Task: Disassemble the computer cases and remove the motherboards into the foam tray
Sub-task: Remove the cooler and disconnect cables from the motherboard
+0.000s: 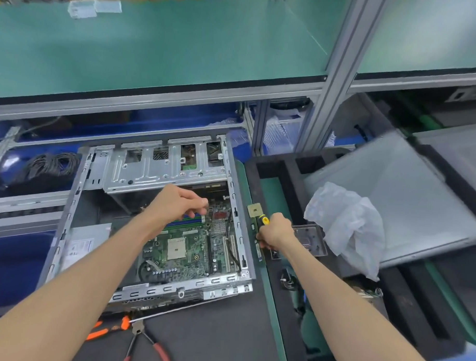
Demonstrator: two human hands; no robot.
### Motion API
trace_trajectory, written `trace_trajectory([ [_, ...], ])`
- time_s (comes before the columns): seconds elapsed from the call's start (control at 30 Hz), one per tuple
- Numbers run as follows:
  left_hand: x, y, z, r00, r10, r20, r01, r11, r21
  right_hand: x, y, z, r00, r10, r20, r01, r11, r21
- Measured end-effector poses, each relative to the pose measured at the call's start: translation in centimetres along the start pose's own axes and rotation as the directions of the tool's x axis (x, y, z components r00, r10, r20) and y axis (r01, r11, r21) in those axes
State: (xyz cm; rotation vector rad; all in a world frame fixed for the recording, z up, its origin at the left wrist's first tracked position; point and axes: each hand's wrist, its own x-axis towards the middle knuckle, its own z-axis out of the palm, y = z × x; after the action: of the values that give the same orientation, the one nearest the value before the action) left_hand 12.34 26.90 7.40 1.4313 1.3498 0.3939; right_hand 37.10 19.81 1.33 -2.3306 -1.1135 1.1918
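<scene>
An open metal computer case (pixel 156 166) lies flat on the bench. A green motherboard (pixel 191 249) sits inside it, with blue and green memory sticks (pixel 187 222) near its far edge. My left hand (pixel 176 202) hovers over the memory sticks with fingers curled, and what the fingertips touch is hidden. My right hand (pixel 275 231) is just right of the case wall and grips a yellow-and-black screwdriver handle (pixel 263 220). A small square chip (pixel 254 210) lies beside it. The black foam tray (pixel 284 276) runs along the right side.
A crumpled clear plastic bag (pixel 348 227) and a grey metal panel (pixel 408 202) lie over the foam tray. Orange-handled (pixel 107 331) and red-handled pliers (pixel 155 347) plus a long thin rod rest on the mat in front of the case. A green shelf (pixel 155 47) overhangs the back.
</scene>
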Motion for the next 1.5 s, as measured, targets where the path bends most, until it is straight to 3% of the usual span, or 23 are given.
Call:
trace_trajectory([
  [0.3,-0.2,-1.1,-0.8,0.999,-0.037,-0.029,0.037,0.999,-0.02,-0.1,-0.2,0.4,1.0,-0.001,0.012,0.002,0.995,-0.097],
  [0.5,-0.6,-1.0,-1.5,0.999,-0.032,-0.04,0.031,0.999,-0.024,-1.1,-1.2,-0.8,0.997,-0.055,-0.06,0.044,0.985,-0.168],
  [0.9,-3.2,-1.7,-4.2,0.992,-0.036,-0.119,0.028,0.998,-0.065,-5.8,-10.3,-5.4,0.944,-0.258,-0.204,0.266,0.964,0.014],
  [1.17,-4.3,-1.5,-6.7,0.972,0.021,-0.234,-0.025,1.0,-0.017,-9.9,-14.4,-2.9,0.945,-0.325,0.024,0.324,0.945,0.043],
  [1.33,-4.8,-2.1,-7.6,0.951,0.128,-0.282,-0.048,0.961,0.272,-10.3,-14.6,0.7,0.93,-0.304,0.208,0.306,0.952,0.025],
  [1.5,-5.0,-2.7,-7.3,0.957,0.21,-0.198,-0.092,0.872,0.481,-9.3,-13.8,4.9,0.921,-0.279,0.271,0.31,0.947,-0.081],
])
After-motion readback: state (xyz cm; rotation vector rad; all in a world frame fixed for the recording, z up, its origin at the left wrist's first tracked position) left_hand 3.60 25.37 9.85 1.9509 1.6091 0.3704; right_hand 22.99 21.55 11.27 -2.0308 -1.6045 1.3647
